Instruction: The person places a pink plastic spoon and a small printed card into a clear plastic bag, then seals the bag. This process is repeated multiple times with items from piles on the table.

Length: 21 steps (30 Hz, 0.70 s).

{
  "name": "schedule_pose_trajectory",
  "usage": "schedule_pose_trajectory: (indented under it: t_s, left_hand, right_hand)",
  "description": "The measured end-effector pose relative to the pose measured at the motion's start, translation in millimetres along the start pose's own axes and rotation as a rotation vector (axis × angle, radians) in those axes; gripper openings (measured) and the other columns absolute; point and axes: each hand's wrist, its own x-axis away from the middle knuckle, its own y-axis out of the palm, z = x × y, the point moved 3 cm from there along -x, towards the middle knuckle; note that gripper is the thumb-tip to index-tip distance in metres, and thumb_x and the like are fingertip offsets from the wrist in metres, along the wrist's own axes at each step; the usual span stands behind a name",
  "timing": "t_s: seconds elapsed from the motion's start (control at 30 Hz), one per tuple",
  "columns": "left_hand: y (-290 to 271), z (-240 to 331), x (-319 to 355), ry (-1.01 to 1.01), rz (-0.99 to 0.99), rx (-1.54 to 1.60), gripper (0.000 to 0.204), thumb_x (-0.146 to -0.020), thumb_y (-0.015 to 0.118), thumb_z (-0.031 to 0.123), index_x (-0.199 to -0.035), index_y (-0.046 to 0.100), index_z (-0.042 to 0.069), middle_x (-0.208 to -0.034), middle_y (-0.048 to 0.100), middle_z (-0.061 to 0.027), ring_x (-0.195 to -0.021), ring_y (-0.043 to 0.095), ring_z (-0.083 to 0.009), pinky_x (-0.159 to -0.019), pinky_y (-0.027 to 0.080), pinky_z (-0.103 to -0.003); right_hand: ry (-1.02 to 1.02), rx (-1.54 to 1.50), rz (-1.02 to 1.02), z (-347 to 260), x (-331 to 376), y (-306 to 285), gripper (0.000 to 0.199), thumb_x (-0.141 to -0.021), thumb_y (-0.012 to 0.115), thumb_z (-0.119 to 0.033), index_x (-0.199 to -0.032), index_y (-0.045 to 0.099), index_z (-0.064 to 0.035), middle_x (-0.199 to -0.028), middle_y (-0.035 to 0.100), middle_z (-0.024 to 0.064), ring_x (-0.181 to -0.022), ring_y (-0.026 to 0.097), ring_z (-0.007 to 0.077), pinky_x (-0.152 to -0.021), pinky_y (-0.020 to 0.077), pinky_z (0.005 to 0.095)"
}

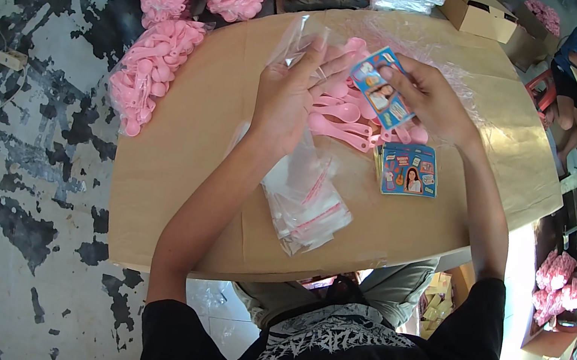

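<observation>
One clear bag (289,46) is hanging at left hand (286,96), fingers spread; whether gripping it, I'm not managing to tell. Pink spoons (344,111) are lying on brown tabletop (177,161). Above them, card (380,88) is seemingly being readied for bag; next move is probably calling for opened bag mouth. Card is tilting, blue, crowded with small pictures, pinched in right hand (430,97).

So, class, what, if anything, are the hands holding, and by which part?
The right hand pinches a blue card by its right edge. A clear bag is at the left hand's fingers; its hold is unclear.
</observation>
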Motion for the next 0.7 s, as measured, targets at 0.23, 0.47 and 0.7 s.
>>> schedule_pose_trajectory:
  t_s: [0.23,0.47,0.7]
  left_hand:
    - [-9,-9,3,-0.019,0.059,-0.134,0.036,-0.096,0.061,0.026,-0.12,0.055,0.0,-0.118,0.061,-0.0138,-0.11,0.062,-0.025,-0.094,0.053,-0.037]
    - [-15,-28,0,-0.068,-0.03,-0.138,0.035,-0.097,0.059,0.023,-0.123,0.057,-0.001,-0.12,0.063,-0.0113,-0.105,0.062,-0.0157,-0.092,0.05,-0.031]
    - [-19,-40,3,-0.107,-0.164,-0.325,0.03,-0.097,0.06,0.023,-0.116,0.063,0.0,-0.104,0.068,-0.0045,-0.093,0.063,-0.0083,-0.083,0.051,-0.025]
  right_hand:
    - [-0.25,-0.022,0.146,29,-3,29,0.025,-0.1,0.055,-0.023,-0.113,0.063,-0.0037,-0.072,0.061,0.0008,-0.064,0.052,0.0043,-0.058,0.0452,0.0252]
    - [-0.172,-0.142,0.154,29,3,34,0.026,-0.098,0.057,-0.02,-0.117,0.062,-0.0034,-0.08,0.067,0.004,-0.067,0.06,0.0066,-0.057,0.0493,0.0251]
    - [-0.014,-0.139,-0.133,34,10,43,0.032,-0.094,0.063,-0.024,-0.121,0.062,-0.0053,-0.087,0.068,0.0062,-0.072,0.059,0.0077,-0.068,0.0498,0.0269]
